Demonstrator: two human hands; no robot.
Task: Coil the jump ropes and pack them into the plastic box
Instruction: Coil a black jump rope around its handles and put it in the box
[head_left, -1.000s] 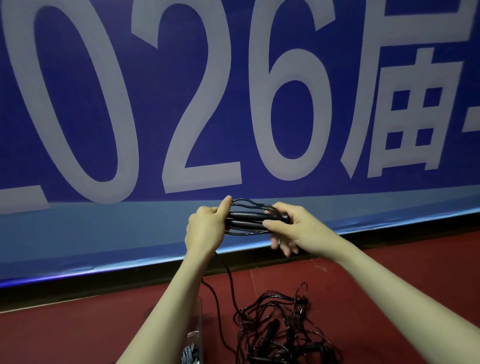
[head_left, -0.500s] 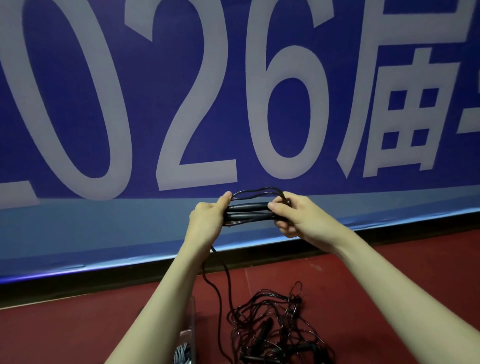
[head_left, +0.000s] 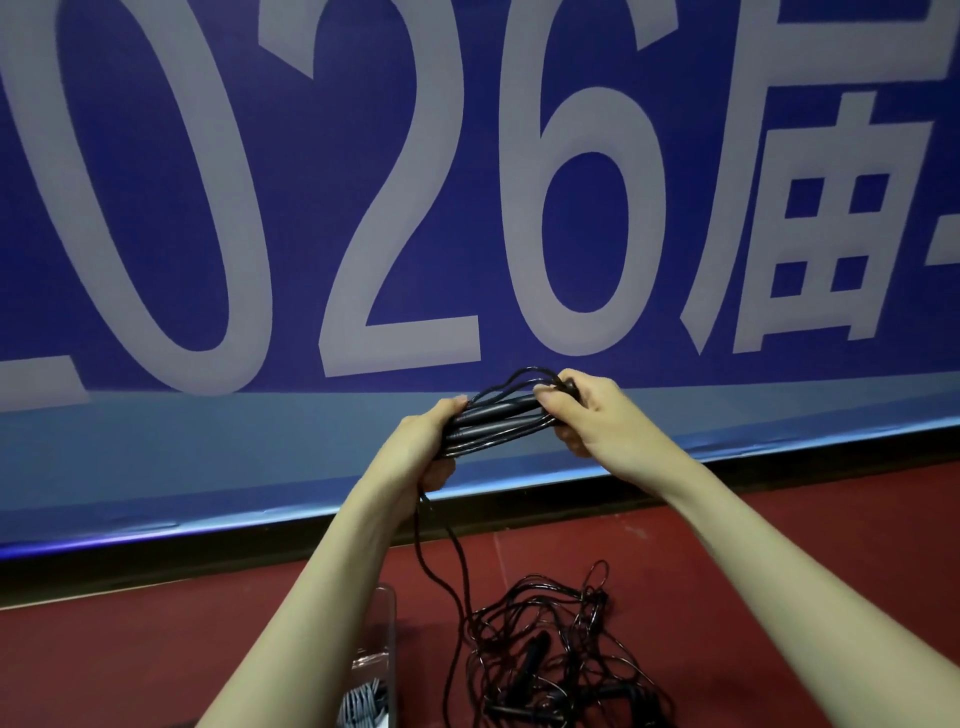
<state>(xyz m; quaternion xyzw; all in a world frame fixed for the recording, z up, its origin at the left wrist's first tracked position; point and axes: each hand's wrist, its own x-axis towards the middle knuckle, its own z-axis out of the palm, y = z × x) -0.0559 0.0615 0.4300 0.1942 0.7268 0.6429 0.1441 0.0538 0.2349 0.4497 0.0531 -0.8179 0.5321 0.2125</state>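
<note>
Jump rope (head_left: 498, 421), black, sits bundled up in the air between both hands, in front of the blue banner (head_left: 156, 208). We see two dark handles lying side by side, roughly level, with thin cord loops arching over them. Left hand (head_left: 423, 447) grips the left end of the bundle, fingers curled round handles and cord, thumb on top. Right hand (head_left: 597, 415) pinches the right end, thumb and fingers closed on the loops and handle tips. Both hands are clamped on the same bundle, close together with only the handles between them.

From under the left hand a loose tail of cord (head_left: 447, 561) hangs down toward the floor. We can't tell exactly where it ends; it runs into the pile below.

On the red floor (head_left: 779, 571) lies a tangled heap of more black jump ropes (head_left: 556, 660), cords looped over each other, at least one dark handle showing in the middle. Heap sits below the hands, between the two forearms.

Clear plastic box (head_left: 387, 639) stands on the floor just left of the heap, mostly hidden by the left forearm. We see its right wall and something grey and striped inside at the bottom; too little visible to name it.

Banner carries big pale digits and a character, with a lighter blue band along its base and a dark strip where it meets the floor.
</note>
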